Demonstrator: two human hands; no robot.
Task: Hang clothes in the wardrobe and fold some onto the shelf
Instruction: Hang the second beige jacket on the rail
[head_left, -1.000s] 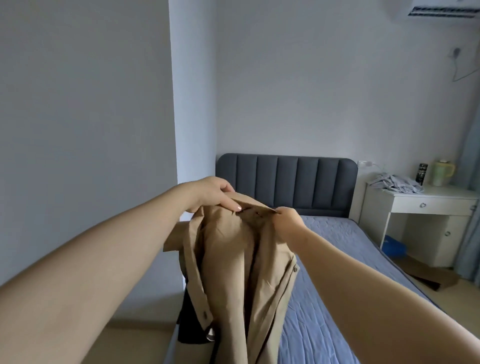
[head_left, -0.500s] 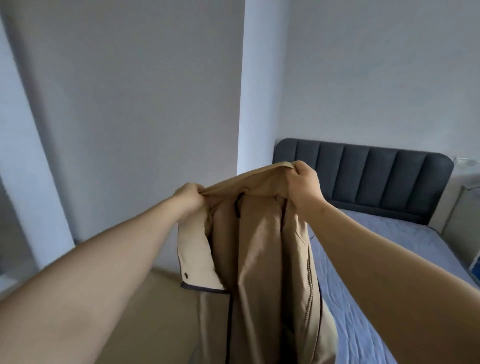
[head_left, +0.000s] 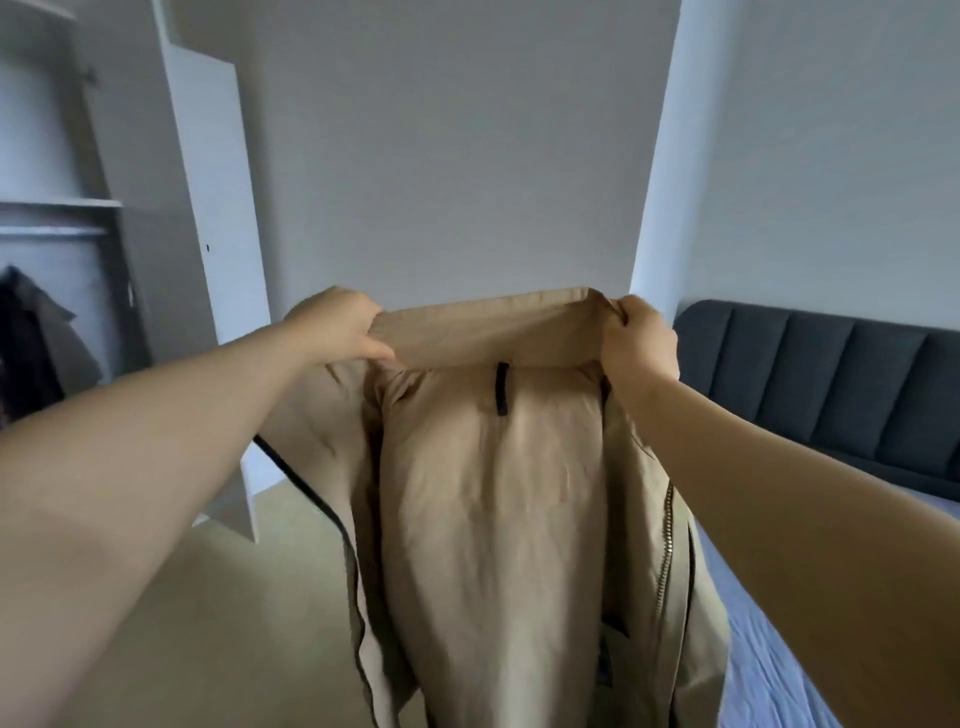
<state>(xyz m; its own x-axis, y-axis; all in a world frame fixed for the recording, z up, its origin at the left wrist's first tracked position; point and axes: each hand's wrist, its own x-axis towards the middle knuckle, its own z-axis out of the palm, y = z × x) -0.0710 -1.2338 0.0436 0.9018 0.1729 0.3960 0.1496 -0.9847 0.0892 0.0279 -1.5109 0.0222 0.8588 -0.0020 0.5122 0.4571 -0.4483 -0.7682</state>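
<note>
A beige jacket (head_left: 493, 493) hangs in front of me, held up by its collar with the lining and a black hanging loop facing me. My left hand (head_left: 337, 327) pinches the collar's left end. My right hand (head_left: 639, 338) grips the collar's right end with curled fingers. The collar is stretched flat between both hands. A zipper runs down the jacket's right side. The open white wardrobe (head_left: 57, 208) stands at the far left with a shelf and a rail below it. A dark garment (head_left: 31, 343) hangs inside.
The wardrobe's open door (head_left: 218, 260) juts out toward me at the left. A bed with a dark grey padded headboard (head_left: 831, 384) and blue sheet (head_left: 769, 675) lies at the right. A pale floor (head_left: 234, 623) spreads below the jacket.
The view has swung left, from the bed and desk toward the wardrobe. My hands have moved apart along the collar, spreading the jacket open and wider.
</note>
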